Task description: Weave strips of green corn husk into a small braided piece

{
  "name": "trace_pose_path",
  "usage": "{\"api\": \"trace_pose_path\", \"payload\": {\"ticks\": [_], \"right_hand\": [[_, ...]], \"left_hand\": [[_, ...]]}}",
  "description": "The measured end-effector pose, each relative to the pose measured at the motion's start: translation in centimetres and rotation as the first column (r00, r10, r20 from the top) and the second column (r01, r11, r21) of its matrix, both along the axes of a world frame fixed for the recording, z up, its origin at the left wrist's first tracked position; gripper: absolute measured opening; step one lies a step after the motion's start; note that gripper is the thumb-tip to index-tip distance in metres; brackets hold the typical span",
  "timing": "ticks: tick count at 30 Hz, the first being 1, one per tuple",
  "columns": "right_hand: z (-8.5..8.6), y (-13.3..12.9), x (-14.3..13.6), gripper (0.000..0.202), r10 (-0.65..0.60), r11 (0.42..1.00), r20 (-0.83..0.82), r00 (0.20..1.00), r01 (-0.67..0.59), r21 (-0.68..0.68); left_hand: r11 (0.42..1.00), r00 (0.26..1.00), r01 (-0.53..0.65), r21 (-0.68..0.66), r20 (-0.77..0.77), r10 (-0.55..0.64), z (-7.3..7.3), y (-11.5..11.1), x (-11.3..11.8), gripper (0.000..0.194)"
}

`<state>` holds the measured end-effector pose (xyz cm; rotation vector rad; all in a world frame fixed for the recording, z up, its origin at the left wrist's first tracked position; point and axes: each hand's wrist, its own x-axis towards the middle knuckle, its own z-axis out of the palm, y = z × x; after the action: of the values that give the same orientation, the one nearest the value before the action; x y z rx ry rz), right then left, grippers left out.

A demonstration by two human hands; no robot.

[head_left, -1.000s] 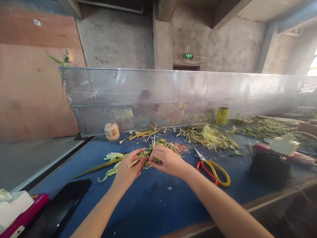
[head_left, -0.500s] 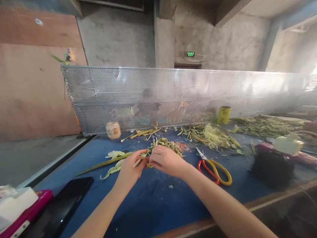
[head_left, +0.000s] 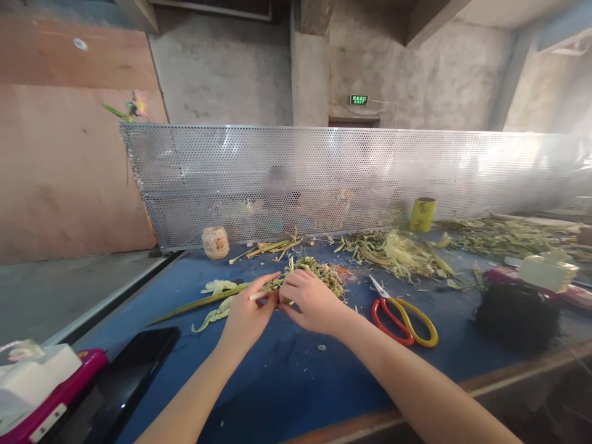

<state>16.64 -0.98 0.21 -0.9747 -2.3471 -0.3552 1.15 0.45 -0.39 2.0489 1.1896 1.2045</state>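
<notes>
Over the blue tabletop my two hands meet at the fingertips. My left hand (head_left: pixel 250 314) is closed on a short pale plant stalk (head_left: pixel 257 296), whose cut end pokes out between thumb and forefinger. The bent fingers of my right hand (head_left: pixel 312 302) pinch at the same spot from the other side; they hide the rest of the stalk. Just behind the hands lies a heap of shredded dry plant bits (head_left: pixel 326 276). A long green leaf strip (head_left: pixel 194 303) and a pale twisted leaf braid (head_left: pixel 211 317) lie left of my left hand.
Open scissors (head_left: pixel 402 314) with red and yellow handles lie to the right. A black phone (head_left: pixel 139 364) and magenta box (head_left: pixel 87 373) sit at front left. Behind are a twine roll (head_left: pixel 215 242), dry stalks (head_left: pixel 271 246), a leaf pile (head_left: pixel 398 256) and a perforated metal screen (head_left: pixel 296 179).
The view has shifted slightly, so everything sits a little further right. My hands stay together at the stalk; the fingers have moved slightly around it.
</notes>
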Motion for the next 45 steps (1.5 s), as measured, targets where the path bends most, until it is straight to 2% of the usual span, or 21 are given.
{"api": "trace_pose_path", "payload": {"ticks": [7,11,15,19,22,29,35,40,45], "right_hand": [[0.02,-0.29,-0.16,0.007,-0.062,0.998,-0.102,0.993,0.063,0.007],[-0.16,-0.36,-0.3,0.008,-0.106,0.993,-0.135,0.985,0.111,0.036],[-0.23,-0.41,-0.32,0.009,-0.123,0.986,-0.089,0.988,0.132,0.104],[-0.17,-0.52,-0.37,0.01,-0.059,0.982,0.012,0.998,0.056,0.179],[-0.24,-0.49,-0.41,0.01,-0.102,0.986,-0.027,0.994,0.104,0.133],[-0.57,0.0,-0.24,0.01,-0.2,0.974,-0.061,0.978,0.205,0.098],[-0.54,-0.21,-0.34,0.009,-0.176,0.979,-0.061,0.983,0.181,0.097],[-0.21,-0.71,-0.45,0.005,-0.13,0.988,-0.124,0.984,0.139,0.068],[-0.07,-0.94,-0.36,0.003,-0.138,0.99,-0.133,0.981,0.141,0.016]], "left_hand": [[0.999,0.991,0.04,0.001,0.125,-0.039,0.05,-0.11,0.16,0.037],[0.996,0.986,0.071,-0.056,0.153,-0.061,0.23,-0.23,0.25,0.038],[0.992,0.984,0.047,-0.114,0.174,-0.026,0.29,-0.13,0.18,0.04],[0.988,0.971,0.041,-0.151,0.238,-0.004,0.2,0.05,0.05,0.043],[0.987,0.973,0.054,-0.152,0.23,-0.018,0.16,0.1,0.04,0.042],[0.997,0.993,-0.054,-0.056,0.103,0.059,0.17,0.15,-0.03,0.038],[0.997,0.997,-0.057,-0.053,0.05,0.06,0.04,0.21,-0.17,0.041],[0.999,0.996,0.001,-0.04,0.091,0.003,0.43,-0.26,-0.04,0.039],[1.0,0.996,-0.019,-0.014,0.082,0.02,0.75,-0.59,0.03,0.034]]}}
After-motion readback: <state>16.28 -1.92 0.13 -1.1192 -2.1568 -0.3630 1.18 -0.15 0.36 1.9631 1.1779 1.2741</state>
